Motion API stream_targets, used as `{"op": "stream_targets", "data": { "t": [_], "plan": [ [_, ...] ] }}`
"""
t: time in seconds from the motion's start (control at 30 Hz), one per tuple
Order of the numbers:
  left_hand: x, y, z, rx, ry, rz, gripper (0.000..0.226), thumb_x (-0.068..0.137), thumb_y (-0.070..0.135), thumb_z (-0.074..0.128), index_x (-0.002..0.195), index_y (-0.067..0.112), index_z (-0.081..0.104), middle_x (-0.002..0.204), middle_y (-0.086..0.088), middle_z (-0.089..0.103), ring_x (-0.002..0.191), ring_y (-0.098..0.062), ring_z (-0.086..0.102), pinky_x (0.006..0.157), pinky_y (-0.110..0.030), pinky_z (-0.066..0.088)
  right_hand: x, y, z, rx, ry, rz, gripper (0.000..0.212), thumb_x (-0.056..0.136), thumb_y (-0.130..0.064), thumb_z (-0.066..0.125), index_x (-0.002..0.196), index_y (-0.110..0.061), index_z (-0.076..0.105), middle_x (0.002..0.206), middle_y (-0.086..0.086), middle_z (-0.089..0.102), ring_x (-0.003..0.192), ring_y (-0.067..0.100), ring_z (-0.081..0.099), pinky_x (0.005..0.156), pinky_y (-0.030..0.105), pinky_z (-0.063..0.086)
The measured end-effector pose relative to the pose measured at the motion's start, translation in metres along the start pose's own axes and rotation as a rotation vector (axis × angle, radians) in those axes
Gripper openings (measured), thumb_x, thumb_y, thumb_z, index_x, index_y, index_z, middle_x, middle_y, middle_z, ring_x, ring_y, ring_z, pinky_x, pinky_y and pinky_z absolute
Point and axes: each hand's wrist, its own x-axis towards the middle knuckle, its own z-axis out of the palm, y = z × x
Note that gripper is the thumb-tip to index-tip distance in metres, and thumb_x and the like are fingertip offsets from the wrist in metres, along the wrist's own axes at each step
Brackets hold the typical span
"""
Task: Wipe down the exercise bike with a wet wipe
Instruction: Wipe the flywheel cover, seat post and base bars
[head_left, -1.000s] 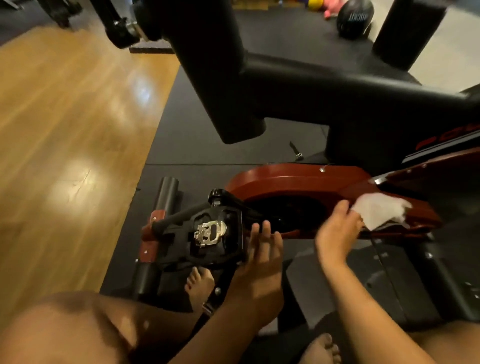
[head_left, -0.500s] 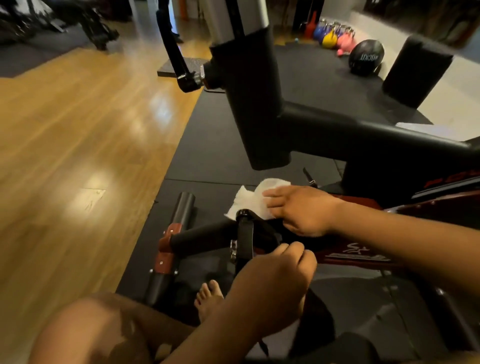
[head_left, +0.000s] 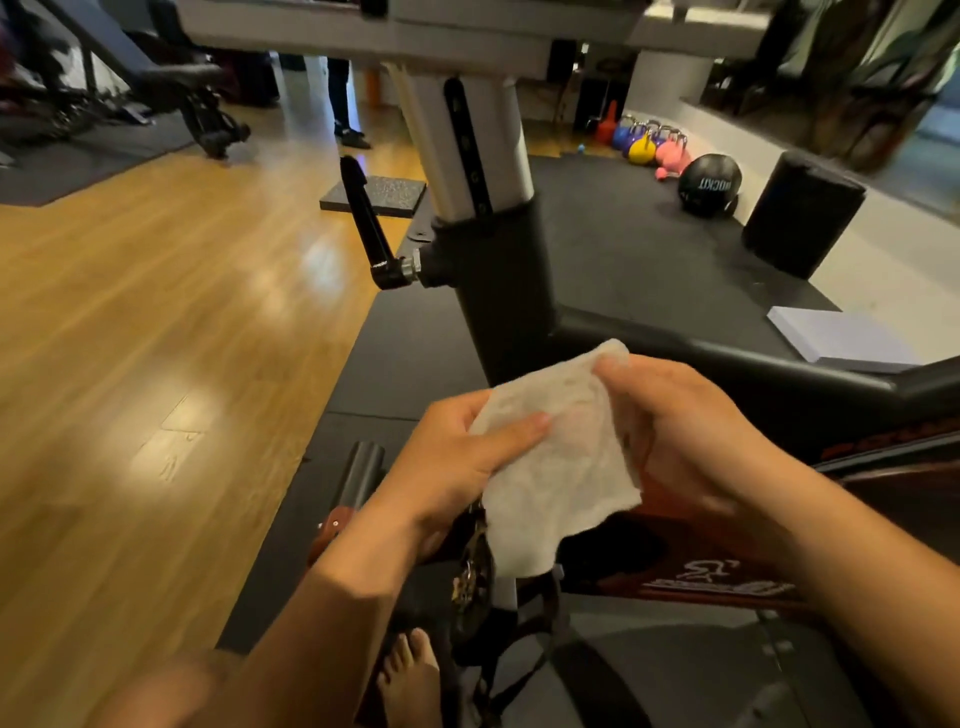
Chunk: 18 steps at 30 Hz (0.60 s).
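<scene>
A white wet wipe (head_left: 558, 452) is spread between both hands, lifted off the bike in front of the black frame. My left hand (head_left: 457, 462) pinches its left edge with the thumb on top. My right hand (head_left: 680, 431) holds its right edge near the top corner. The exercise bike stands right behind: a grey seat post in a black frame tube (head_left: 498, 291), a black adjustment lever (head_left: 369, 223) on the left, and the red flywheel cover (head_left: 691, 561) below my right forearm. The pedal (head_left: 475, 577) with its strap sits under the wipe, partly hidden.
The bike rests on a black mat (head_left: 415, 353) beside a wooden floor (head_left: 145, 338). Coloured kettlebells (head_left: 644, 143), a black medicine ball (head_left: 709, 184) and a black roller (head_left: 802, 218) lie at the back right. A white pad (head_left: 841, 338) lies right. My bare foot (head_left: 410, 680) is below.
My right hand lifted the wipe off the crank area. My left hand left the pedal and took the wipe's other edge. The view tilted up.
</scene>
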Motion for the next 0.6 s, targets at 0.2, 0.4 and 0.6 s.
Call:
{"op": "stream_targets", "data": {
  "t": [0.2, 0.4, 0.6],
  "plan": [
    [0.010, 0.008, -0.007, -0.439, 0.121, -0.212, 0.027, 0.097, 0.027, 0.058, 0.113, 0.005, 0.064, 0.111, -0.020, 0.070, 0.103, -0.033, 0.069, 0.093, -0.050, 0.054, 0.001, -0.012, 0.011, 0.186, -0.003, 0.229, 0.043, 0.094, -0.038, 0.052, 0.106, -0.002, 0.071, 0.105, 0.019, 0.072, 0.095, 0.032, 0.071, 0.083, 0.043, 0.054],
    [-0.002, 0.006, -0.023, -0.364, 0.139, -0.181, 0.037, 0.084, 0.008, 0.069, 0.120, 0.013, 0.061, 0.101, -0.016, 0.075, 0.088, -0.029, 0.074, 0.068, -0.037, 0.062, 0.005, -0.008, 0.010, -0.158, 0.136, -0.011, 0.023, 0.091, -0.017, 0.064, 0.113, -0.010, 0.065, 0.093, 0.013, 0.075, 0.086, 0.030, 0.073, 0.070, 0.037, 0.056],
    [-0.013, 0.004, -0.026, -0.164, 0.117, 0.017, 0.032, 0.085, 0.012, 0.070, 0.115, 0.021, 0.066, 0.082, -0.003, 0.074, 0.074, -0.012, 0.072, 0.064, -0.021, 0.056, -0.011, -0.003, 0.006, -0.206, 0.112, -0.092, 0.049, 0.076, -0.034, 0.074, 0.120, -0.038, 0.055, 0.090, 0.007, 0.075, 0.081, 0.026, 0.072, 0.072, 0.041, 0.057]
  ]
}}
